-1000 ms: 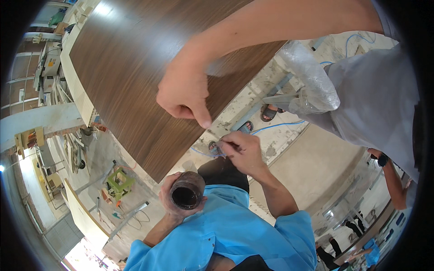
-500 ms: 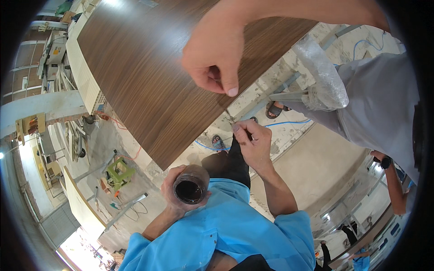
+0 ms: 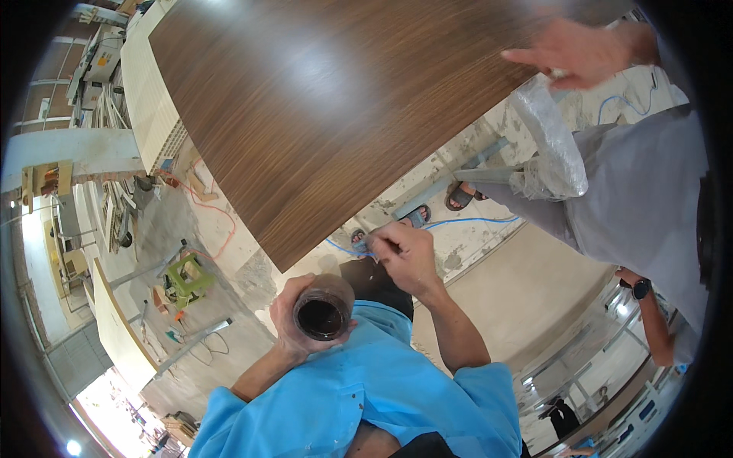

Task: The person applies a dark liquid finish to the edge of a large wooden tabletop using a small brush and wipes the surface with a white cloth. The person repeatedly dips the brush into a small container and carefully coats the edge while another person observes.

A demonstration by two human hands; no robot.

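Drawn back from above the tabletop's near edge, a co-worker's hand (image 3: 573,53) is now farther right, fingers pointing, while the right hand (image 3: 407,256) has come a little closer to the jar (image 3: 327,294). This dark-stained jar sits in the left hand (image 3: 285,324), whose fingers clasp its side, its mouth facing the camera, just off the near corner of the tabletop (image 3: 328,114) and in front of the blue shirt (image 3: 397,359). Beside it, off the tabletop's near edge, the right fingers are bunched; I cannot tell whether they grasp anything. For a steady hold, I'd keep the jar level and clear of that corner, with the right hand close by its mouth so that drips miss the shirt. Farther along the same edge are a plastic-wrapped bundle (image 3: 553,145) and the co-worker's grey clothing (image 3: 641,183); a blue hose (image 3: 473,220) crosses the floor below. Motion blurs the co-worker's hand, the upper frame cuts off the tabletop's far end, and the jar's dark contents are too shadowed to identify
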